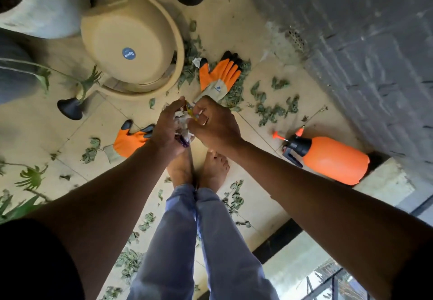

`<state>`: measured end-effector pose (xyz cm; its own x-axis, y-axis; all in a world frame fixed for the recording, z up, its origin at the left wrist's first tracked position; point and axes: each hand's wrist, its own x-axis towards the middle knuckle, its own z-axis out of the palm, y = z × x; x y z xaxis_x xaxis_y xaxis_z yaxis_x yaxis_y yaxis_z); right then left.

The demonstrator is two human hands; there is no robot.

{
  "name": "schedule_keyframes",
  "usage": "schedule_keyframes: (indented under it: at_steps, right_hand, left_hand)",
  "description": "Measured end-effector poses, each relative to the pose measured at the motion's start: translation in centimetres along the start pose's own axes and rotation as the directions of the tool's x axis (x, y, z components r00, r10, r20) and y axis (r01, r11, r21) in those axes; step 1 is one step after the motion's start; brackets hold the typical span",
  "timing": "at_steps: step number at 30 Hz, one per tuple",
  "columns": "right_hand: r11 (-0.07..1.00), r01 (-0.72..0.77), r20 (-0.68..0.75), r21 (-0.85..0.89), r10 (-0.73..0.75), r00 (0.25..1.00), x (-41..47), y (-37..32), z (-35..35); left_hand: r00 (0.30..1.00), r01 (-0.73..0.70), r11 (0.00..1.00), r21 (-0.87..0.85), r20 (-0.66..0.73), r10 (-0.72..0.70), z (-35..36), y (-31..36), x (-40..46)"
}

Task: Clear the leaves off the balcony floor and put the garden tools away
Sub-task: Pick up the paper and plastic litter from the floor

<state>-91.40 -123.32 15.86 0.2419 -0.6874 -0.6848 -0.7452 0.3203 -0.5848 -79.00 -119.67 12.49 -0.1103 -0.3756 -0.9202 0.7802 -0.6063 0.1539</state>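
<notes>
Both hands, left hand (pixel 167 126) and right hand (pixel 214 125), clutch a crumpled wrapper (pixel 184 126) at centre. Leaves (pixel 271 109) still litter the floor (pixel 234 30) at two o'clock; gathering comes next, I'd say.

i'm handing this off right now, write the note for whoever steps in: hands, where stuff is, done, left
Left hand and right hand: both grip a crumpled wrapper bundle together above the feet; what it is exactly is unclear.
Gloves: one orange glove lies on leaves beside the beige tub, the other orange glove lies on the floor under the left wrist.
Orange sprayer lies on its side by the grey wall.
Done: nothing obvious; the tub looks empty.
Left: leaves are scattered across the tiles, some by the feet; gather them, then put away the gloves and sprayer.
</notes>
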Motion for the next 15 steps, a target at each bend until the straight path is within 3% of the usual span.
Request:
schedule_keyframes:
  at_steps: [4, 6, 8, 10, 11, 12, 13, 15]
  right_hand:
    - [0.994, 0.023, -0.122, -0.108, -0.036, 0.992, 4.4, 2.3, 0.2]
    - [0.979, 0.065, -0.097, -0.192, -0.085, 0.992, 7.8, 3.5, 0.7]
    - [0.915, 0.099, -0.060, -0.392, -0.133, 0.989, 12.2, 5.0, 2.0]
    - [0.770, 0.019, -0.091, -0.638, -0.100, 0.991, 16.4, 6.4, 3.8]
    - [0.700, -0.009, -0.072, -0.714, -0.060, 0.996, 18.6, 7.2, 4.8]
    - [0.661, -0.022, -0.035, -0.750, -0.008, 0.999, 19.4, 6.9, 5.3]
    - [0.643, -0.029, -0.006, -0.765, 0.037, 0.999, 20.4, 7.3, 5.8]
    - [0.663, -0.052, -0.024, -0.747, 0.051, 0.998, 21.7, 7.5, 6.0]
  left_hand:
    - [0.993, 0.028, 0.998, 0.050, -0.118, -0.022, -2.9, 0.5, 2.8]
    - [0.992, 0.041, 0.998, 0.048, -0.118, -0.035, -4.3, 0.5, 4.4]
    - [0.990, 0.024, 0.991, 0.131, -0.142, -0.005, -5.7, 0.5, 6.3]
    - [0.989, 0.029, 0.956, 0.293, -0.150, 0.016, -7.4, -0.2, 8.1]
    - [0.979, 0.044, 0.959, 0.278, -0.203, 0.014, -8.5, -0.9, 9.8]
    - [0.919, 0.201, 0.939, 0.278, -0.385, -0.082, -11.1, -0.2, 11.4]
    - [0.909, 0.219, 0.970, 0.106, -0.383, -0.164, -15.1, -1.8, 13.8]
    - [0.885, 0.202, 0.925, 0.323, -0.465, -0.031, -16.7, -4.8, 16.2]
